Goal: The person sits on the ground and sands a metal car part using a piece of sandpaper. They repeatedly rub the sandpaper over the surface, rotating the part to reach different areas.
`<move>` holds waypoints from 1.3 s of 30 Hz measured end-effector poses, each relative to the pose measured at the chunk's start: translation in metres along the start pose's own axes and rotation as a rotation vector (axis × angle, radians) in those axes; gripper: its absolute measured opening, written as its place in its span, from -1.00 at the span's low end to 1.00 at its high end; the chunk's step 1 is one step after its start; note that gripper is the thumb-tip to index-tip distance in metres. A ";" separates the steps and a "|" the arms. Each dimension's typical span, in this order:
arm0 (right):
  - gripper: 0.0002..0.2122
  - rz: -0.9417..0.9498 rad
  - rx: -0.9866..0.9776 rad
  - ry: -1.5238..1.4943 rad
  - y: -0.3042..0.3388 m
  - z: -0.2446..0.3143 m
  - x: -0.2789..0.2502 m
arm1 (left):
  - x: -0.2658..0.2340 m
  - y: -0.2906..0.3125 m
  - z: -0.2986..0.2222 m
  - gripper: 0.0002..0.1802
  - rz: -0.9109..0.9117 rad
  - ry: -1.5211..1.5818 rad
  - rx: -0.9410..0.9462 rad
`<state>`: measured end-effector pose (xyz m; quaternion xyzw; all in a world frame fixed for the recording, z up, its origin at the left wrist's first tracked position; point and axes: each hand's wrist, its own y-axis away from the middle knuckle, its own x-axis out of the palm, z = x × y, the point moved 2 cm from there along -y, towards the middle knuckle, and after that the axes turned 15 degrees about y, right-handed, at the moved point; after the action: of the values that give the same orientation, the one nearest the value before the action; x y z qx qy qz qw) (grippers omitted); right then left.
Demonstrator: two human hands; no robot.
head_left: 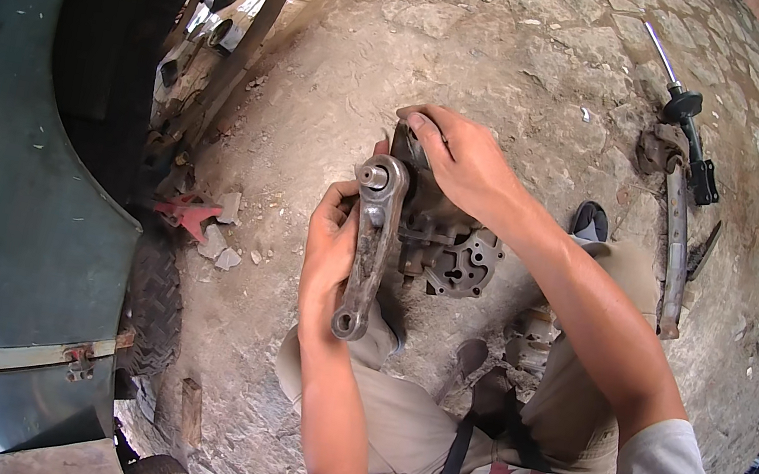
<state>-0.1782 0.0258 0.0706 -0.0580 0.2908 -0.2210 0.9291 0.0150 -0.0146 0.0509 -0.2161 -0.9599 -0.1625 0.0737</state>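
A worn metal suspension control arm (pixel 367 260) is held up in front of me, with a round bushing end at the top and a small eye at the bottom. My left hand (pixel 330 244) is closed round its left side, with the fingers partly hidden behind it. My right hand (pixel 462 158) grips a dark part at the far end of the same piece, thumb on top; its other fingers are mostly hidden. Beyond and below lies a grey metal casting (pixel 464 264) with several holes, on the ground between my feet.
At left stands a green vehicle body (pixel 54 180) with an open wheel arch. A red jack stand (pixel 189 214) sits near a tyre (pixel 152 309). On the right lie a black strut (pixel 691 130) and a second rusty arm (pixel 674 248) on rough stone ground.
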 end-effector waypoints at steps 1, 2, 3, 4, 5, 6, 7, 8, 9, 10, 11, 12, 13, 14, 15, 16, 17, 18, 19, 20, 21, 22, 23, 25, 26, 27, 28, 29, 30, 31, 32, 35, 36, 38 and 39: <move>-0.67 -0.023 -0.004 0.022 -0.001 -0.003 0.000 | 0.000 0.004 0.000 -0.79 -0.013 -0.018 -0.018; -0.66 -0.023 -0.002 0.026 -0.001 -0.006 -0.002 | -0.002 0.006 0.001 -0.80 0.001 -0.038 -0.012; -0.66 -0.020 -0.002 0.023 -0.001 -0.007 -0.003 | -0.008 0.010 0.003 -0.80 0.008 -0.061 -0.006; -0.66 -0.018 -0.002 0.021 -0.002 -0.006 -0.004 | -0.011 0.011 0.003 -0.81 0.016 -0.084 0.000; -0.66 -0.012 -0.012 0.036 -0.002 -0.005 -0.004 | -0.012 0.011 0.002 -0.81 0.008 -0.077 0.019; -0.66 -0.001 -0.020 0.059 -0.001 -0.004 -0.005 | -0.009 0.009 0.003 -0.82 0.001 -0.061 0.034; -0.67 0.011 -0.030 0.083 0.000 -0.004 -0.005 | -0.005 0.008 0.004 -0.82 -0.008 -0.044 0.049; -0.68 0.022 -0.027 0.077 0.001 -0.004 -0.005 | -0.002 0.005 0.003 -0.82 -0.002 -0.028 0.039; -0.68 0.032 -0.028 0.071 0.001 -0.003 -0.005 | 0.002 0.001 0.000 -0.82 0.003 -0.013 0.033; -0.69 0.043 -0.030 0.064 0.001 -0.003 -0.004 | 0.003 0.000 -0.001 -0.82 0.006 0.003 0.028; -0.70 0.041 -0.039 0.073 0.003 -0.005 -0.002 | 0.000 0.003 0.001 -0.82 0.006 -0.040 -0.001; -0.71 0.029 -0.057 0.084 0.002 -0.008 -0.002 | -0.001 0.005 -0.001 -0.82 0.011 -0.084 -0.017; -0.71 0.016 -0.077 0.088 0.001 -0.010 -0.001 | -0.004 0.008 -0.005 -0.82 0.012 -0.134 -0.031; -0.71 0.034 -0.082 0.122 0.000 -0.012 -0.001 | -0.004 0.014 -0.006 -0.81 -0.008 -0.128 -0.049; -0.71 0.036 -0.067 0.115 0.000 -0.010 -0.002 | -0.010 0.017 0.000 -0.79 0.027 -0.087 -0.012; -0.71 0.044 -0.051 0.102 0.001 -0.009 0.001 | -0.011 0.018 0.001 -0.78 0.023 -0.072 -0.001; -0.70 0.055 -0.036 0.090 0.001 -0.007 0.002 | -0.010 0.019 0.003 -0.76 0.017 -0.055 0.010; -0.71 0.065 -0.034 0.129 0.001 -0.005 0.005 | -0.015 0.014 0.008 -0.75 0.020 -0.133 0.117; -0.71 0.066 -0.021 0.116 0.001 -0.004 0.007 | -0.018 0.006 0.015 -0.74 0.023 -0.207 0.217; -0.71 0.067 -0.005 0.096 0.002 -0.004 0.006 | -0.012 0.003 0.014 -0.74 0.031 -0.059 0.167; -0.71 0.065 0.011 0.080 0.001 -0.005 0.006 | -0.006 0.001 0.010 -0.76 0.064 0.026 0.119; -0.70 0.052 0.004 0.040 0.002 -0.007 0.007 | -0.004 0.002 0.007 -0.77 0.061 -0.006 0.091; -0.69 0.040 -0.002 0.000 0.004 -0.009 0.009 | -0.005 0.004 0.005 -0.78 0.059 -0.038 0.061; -0.68 0.023 -0.019 -0.015 0.004 -0.009 0.009 | -0.010 0.009 0.010 -0.79 0.083 -0.128 0.062; -0.67 0.028 -0.035 -0.004 0.004 -0.008 0.011 | -0.015 0.014 0.009 -0.78 0.095 -0.125 0.071; -0.66 0.028 -0.049 0.017 0.003 -0.009 0.010 | -0.017 0.016 0.010 -0.77 0.098 -0.138 0.068; -0.64 0.045 -0.049 0.008 0.002 -0.011 0.011 | -0.019 0.018 0.011 -0.77 0.103 -0.152 0.065; -0.63 0.021 -0.045 0.018 0.002 -0.011 0.012 | -0.019 0.020 0.011 -0.76 0.109 -0.167 0.061; -0.62 0.001 -0.040 0.027 0.004 -0.010 0.014 | -0.016 0.025 0.011 -0.75 0.096 -0.097 0.018; -0.61 -0.020 -0.034 0.036 0.005 -0.009 0.015 | -0.013 0.021 0.010 -0.75 0.091 -0.068 0.041; -0.55 -0.033 -0.043 0.089 0.004 -0.008 0.013 | -0.009 0.015 0.009 -0.75 0.087 -0.039 0.063; -0.51 -0.070 -0.012 0.116 0.006 0.003 0.012 | -0.013 0.003 0.014 -0.75 0.104 -0.076 0.151; -0.50 -0.075 -0.011 0.111 0.005 0.002 0.010 | -0.012 0.000 0.012 -0.74 0.122 -0.108 0.185; -0.48 -0.084 -0.008 0.102 0.005 0.000 0.007 | -0.011 0.003 0.013 -0.74 0.093 -0.125 0.135; -0.47 -0.087 -0.007 0.097 0.005 0.001 0.005 | -0.010 0.006 0.012 -0.74 0.079 -0.136 0.109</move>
<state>-0.1719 0.0280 0.0674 -0.0630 0.3336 -0.2625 0.9033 0.0261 -0.0096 0.0395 -0.2599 -0.9609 -0.0919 0.0264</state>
